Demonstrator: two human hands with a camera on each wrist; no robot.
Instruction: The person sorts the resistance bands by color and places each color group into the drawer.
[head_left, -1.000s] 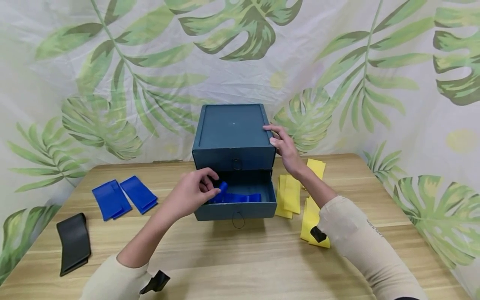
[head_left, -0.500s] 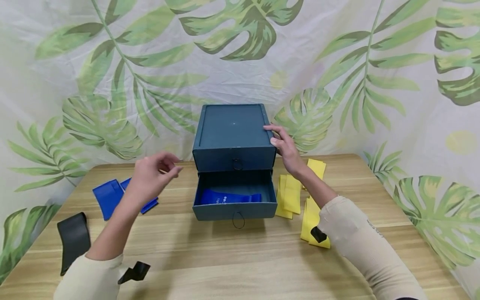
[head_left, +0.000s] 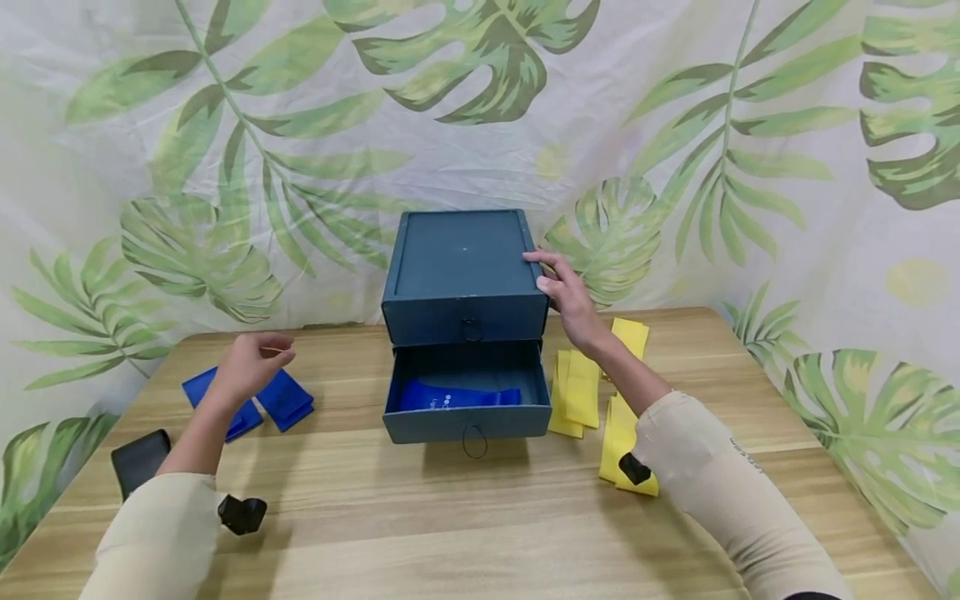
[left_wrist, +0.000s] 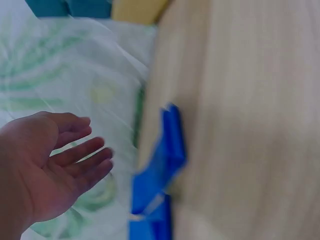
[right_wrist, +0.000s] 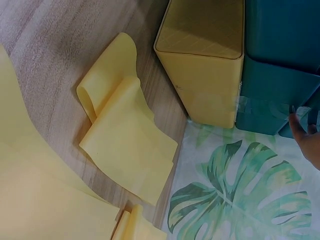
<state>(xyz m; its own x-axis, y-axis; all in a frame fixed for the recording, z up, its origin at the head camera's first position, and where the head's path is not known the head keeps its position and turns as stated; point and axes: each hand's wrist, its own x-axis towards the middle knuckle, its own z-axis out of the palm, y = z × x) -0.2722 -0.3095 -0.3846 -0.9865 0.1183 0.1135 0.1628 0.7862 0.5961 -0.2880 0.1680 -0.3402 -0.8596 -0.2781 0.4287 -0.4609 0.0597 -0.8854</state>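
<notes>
My left hand (head_left: 251, 367) is above the table's left side, over the folded blue exercise bands (head_left: 285, 398). In the left wrist view, that hand (left_wrist: 60, 165) holds nothing, fingers loosely bent, with blurred blue bands (left_wrist: 160, 150) beside it. My right hand (head_left: 567, 300) rests against the upper right edge of the dark blue drawer cabinet (head_left: 461, 258). At the right wrist view's edge, only part of this hand (right_wrist: 307, 137) shows, touching the cabinet's side. The lower drawer (head_left: 467, 425) is pulled out, with a blue band (head_left: 465, 397) with white print lying inside.
Several folded yellow bands (head_left: 581, 387) lie right of the cabinet, near my right forearm. A folded black band (head_left: 141, 460) is at the left, partly behind my left sleeve. A leaf-patterned cloth (head_left: 465, 158) hangs behind the table (head_left: 420, 525).
My left hand has left the drawer, where it was at the blue band, and moved left over the blue bands on the table. My right hand has stayed at the cabinet.
</notes>
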